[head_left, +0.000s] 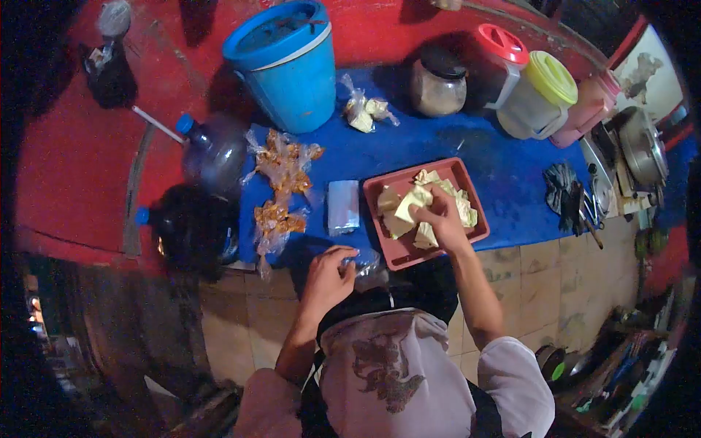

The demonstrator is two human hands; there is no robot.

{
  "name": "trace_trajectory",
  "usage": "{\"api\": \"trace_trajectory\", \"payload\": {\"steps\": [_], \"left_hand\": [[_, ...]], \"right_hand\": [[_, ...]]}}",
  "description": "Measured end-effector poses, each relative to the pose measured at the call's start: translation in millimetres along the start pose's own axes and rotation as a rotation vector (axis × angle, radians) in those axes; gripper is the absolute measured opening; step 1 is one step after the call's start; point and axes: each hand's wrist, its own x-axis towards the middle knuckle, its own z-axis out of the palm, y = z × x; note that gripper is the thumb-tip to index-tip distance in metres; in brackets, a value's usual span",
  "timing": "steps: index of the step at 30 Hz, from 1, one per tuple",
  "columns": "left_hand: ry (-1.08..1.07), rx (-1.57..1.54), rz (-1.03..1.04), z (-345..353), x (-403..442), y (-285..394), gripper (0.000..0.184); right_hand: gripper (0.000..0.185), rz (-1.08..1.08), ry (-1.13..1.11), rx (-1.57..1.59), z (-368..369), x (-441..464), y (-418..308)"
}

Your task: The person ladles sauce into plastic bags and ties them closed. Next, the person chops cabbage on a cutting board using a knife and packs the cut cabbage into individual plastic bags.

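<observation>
My right hand (439,219) is over a pink-red rectangular tray (406,260), closed in a pinch on a pale yellow, folded-looking piece of food (414,205). More pale yellow pieces (466,208) lie in the tray around it. At the table's front edge, my left hand (332,276) grips a clear plastic bag (369,266); part of the bag is hidden by the fingers. Just beyond that hand lies a flat stack of clear plastic bags (343,207). Knotted bags of orange-brown food (281,171) are to the left of the stack.
A blue lidded bucket (296,80) stands at the back of the blue-covered table (504,208). Near it are tied bags of pale pieces (365,112) and a black-lidded jar (439,89). Pitchers (537,98) stand at back right, large bottles (212,153) at left.
</observation>
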Motion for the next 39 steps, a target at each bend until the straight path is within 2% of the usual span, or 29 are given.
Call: {"api": "trace_trajectory", "payload": {"steps": [1, 2, 4, 6, 7, 8, 10, 11, 13, 14, 17, 18, 20, 21, 22, 25, 27, 28, 30, 31, 34, 35, 37, 39], "left_hand": [[0.010, -0.014, -0.019, 0, 2, 4, 0.022], [0.025, -0.026, -0.041, 0, 1, 7, 0.022], [0.072, 0.023, -0.029, 4, -4, -2, 0.029], [0.159, -0.018, 0.055, 3, -9, 2, 0.036], [0.160, -0.088, -0.057, 1, -17, 4, 0.041], [0.179, -0.085, -0.070, -3, -22, 2, 0.041], [0.256, -0.034, -0.015, -8, -29, -1, 0.041], [0.268, -0.036, -0.023, -9, -34, -3, 0.041], [0.114, 0.091, -0.088, -8, -45, -9, 0.045], [0.121, 0.088, -0.092, -7, -50, -13, 0.045], [0.174, 0.093, -0.120, -5, -61, -25, 0.047], [0.209, 0.102, -0.109, -6, -64, -29, 0.047], [0.248, 0.107, -0.100, -8, -71, -33, 0.047], [0.218, 0.081, -0.149, -13, -75, -27, 0.044], [0.190, 0.053, -0.199, -17, -77, -24, 0.042], [0.245, 0.036, -0.204, -19, -84, -26, 0.042], [0.246, 0.033, -0.221, -21, -84, -30, 0.042], [0.244, 0.030, -0.233, -22, -81, -33, 0.042], [0.325, 0.059, -0.210, -20, -85, -46, 0.044], [0.403, 0.088, -0.192, -23, -87, -49, 0.045], [0.446, -0.054, -0.200, -42, -85, -48, 0.045], [0.447, -0.094, -0.218, -41, -86, -51, 0.047], [0.432, -0.109, -0.226, -45, -86, -46, 0.050], [0.427, -0.127, -0.236, -47, -85, -47, 0.053]], "right_hand": [[0.025, 0.020, -0.055, 0.048, 13, -7, -7], [0.025, 0.129, -0.068, 0.062, 27, -18, -17], [0.025, 0.125, -0.193, 0.000, 52, -33, -10], [0.026, -0.291, -0.279, -0.448, 76, -38, 13], [0.029, -0.372, -0.285, -0.527, 87, -44, 5], [0.034, -0.321, -0.370, -0.572, 90, -46, 20], [0.029, -0.326, -0.529, -0.880, 97, -50, 15], [0.029, -0.329, -0.544, -0.881, 102, -48, 13], [0.022, -0.603, -0.683, -1.175, 113, -42, 9], [0.022, -0.606, -0.692, -1.177, 119, -41, 13], [0.012, -0.630, -0.933, -1.372, 138, -39, 32], [0.012, -0.634, -0.939, -1.376, 139, -36, 34], [0.009, -0.708, -1.002, -1.122, 140, -32, 36], [0.006, -0.472, -1.172, -1.226, 153, -26, 18], [0.006, -0.475, -1.179, -1.229, 157, -26, 18], [0.011, -0.582, -1.140, -1.195, 169, -33, 25], [0.015, -0.582, -0.991, -1.423, 180, -46, 39], [0.015, -0.583, -0.989, -1.425, 183, -35, 32], [0.012, -0.305, -1.488, -0.874, 185, 3, 15], [0.011, -0.379, -1.285, -0.635, 182, 13, 27], [0.016, -0.429, -0.708, -0.916, 189, 51, 74], [0.016, -0.432, -0.697, -0.913, 193, 54, 88], [0.009, -0.368, -0.540, -1.315, 201, 59, 98], [0.011, -0.407, -0.466, -1.304, 197, 53, 100]]}}
